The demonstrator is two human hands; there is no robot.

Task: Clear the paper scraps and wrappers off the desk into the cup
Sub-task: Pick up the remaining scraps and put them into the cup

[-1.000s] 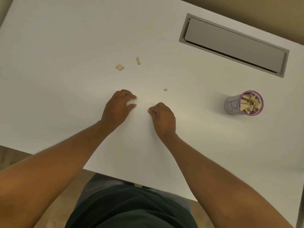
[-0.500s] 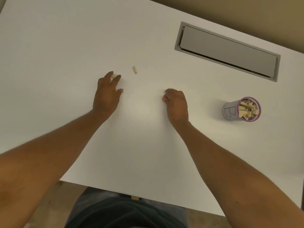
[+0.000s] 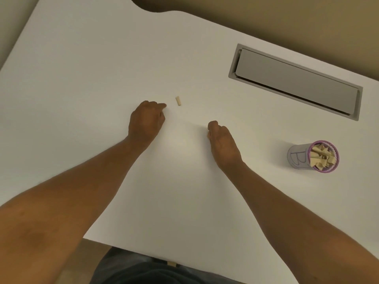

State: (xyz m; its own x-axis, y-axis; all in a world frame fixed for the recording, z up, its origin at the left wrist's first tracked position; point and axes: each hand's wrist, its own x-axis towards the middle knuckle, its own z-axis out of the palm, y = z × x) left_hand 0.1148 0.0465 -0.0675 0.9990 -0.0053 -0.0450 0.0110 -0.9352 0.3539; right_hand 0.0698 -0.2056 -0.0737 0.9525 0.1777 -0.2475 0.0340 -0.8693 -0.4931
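One small tan paper scrap [image 3: 178, 101] lies on the white desk [image 3: 82, 78], just right of my left hand's fingertips. My left hand [image 3: 146, 121] rests on the desk with its fingers curled in; the square scrap that lay there is out of sight under them. My right hand [image 3: 222, 141] is pinched shut a little nearer to me, over the spot where a tiny scrap lay, which is hidden too. The grey mesh cup [image 3: 297, 156] with a purple rim stands far right, stuffed with crumpled tan paper [image 3: 322, 157].
A grey cable hatch [image 3: 295, 80] is set into the desk at the back right. The desk's front edge runs just below my forearms, with a tan bit [image 3: 171, 263] at it. The back edge has a curved cut-out at the top left.
Both hands moved forward from the desk's middle. The left reached the square scrap and closed over it. The right closed over the tiny scrap. Both scraps are gone from sight.
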